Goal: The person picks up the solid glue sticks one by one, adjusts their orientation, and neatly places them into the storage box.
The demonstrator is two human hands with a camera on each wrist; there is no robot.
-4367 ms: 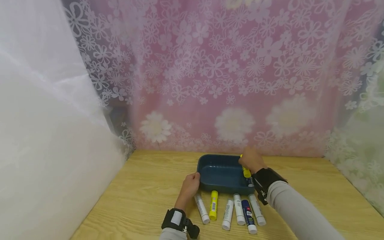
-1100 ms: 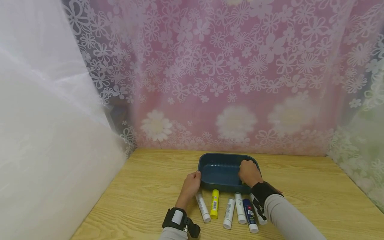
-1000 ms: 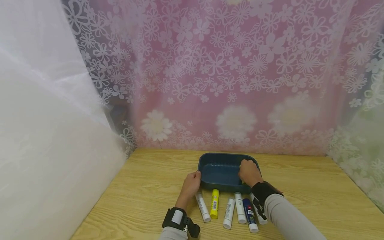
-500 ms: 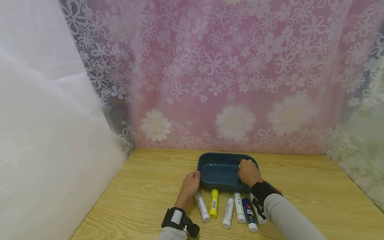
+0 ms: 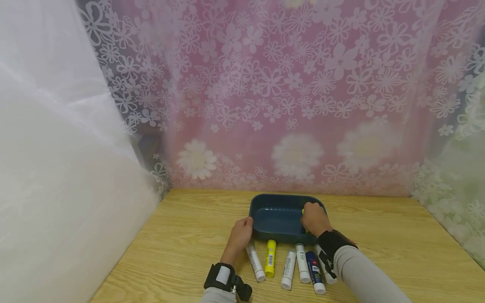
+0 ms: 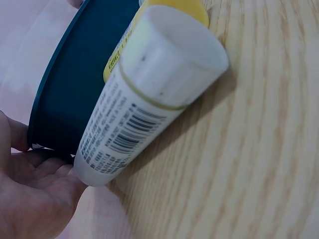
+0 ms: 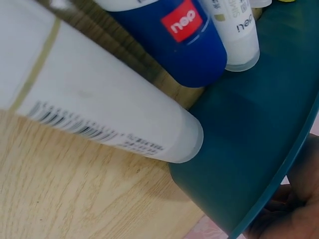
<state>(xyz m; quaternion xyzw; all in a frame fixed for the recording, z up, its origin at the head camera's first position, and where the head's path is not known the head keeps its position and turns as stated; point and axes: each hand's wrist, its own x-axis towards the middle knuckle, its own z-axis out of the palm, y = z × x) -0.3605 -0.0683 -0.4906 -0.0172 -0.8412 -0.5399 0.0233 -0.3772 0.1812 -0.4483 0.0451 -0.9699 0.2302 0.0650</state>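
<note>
My left hand (image 5: 240, 232) grips the left end of a dark blue tray (image 5: 280, 238), its thumb at the rim and fingers beneath in the left wrist view. Inside the tray's right end, my right hand (image 5: 315, 219) holds a yellow glue stick (image 5: 303, 211), mostly covered by the fingers. Several glue sticks lie in front of the tray: a white one (image 6: 144, 99) by the left hand, a yellow one (image 5: 270, 258), two white ones near the middle, a dark blue one (image 7: 174, 40) with a white cap, and a white one (image 7: 114, 94) partly under the right wrist.
The wooden table (image 5: 182, 248) carries everything. A pink floral curtain (image 5: 242, 105) hangs behind its far edge. A white sheet (image 5: 68, 189) stands at the left, and a floral sheet (image 5: 458, 202) at the right. Both wrists wear black straps with cameras.
Since the oldest frame, my right hand has lowered the yellow glue stick into the tray's right end. Over the last second both hands have stayed nearly still.
</note>
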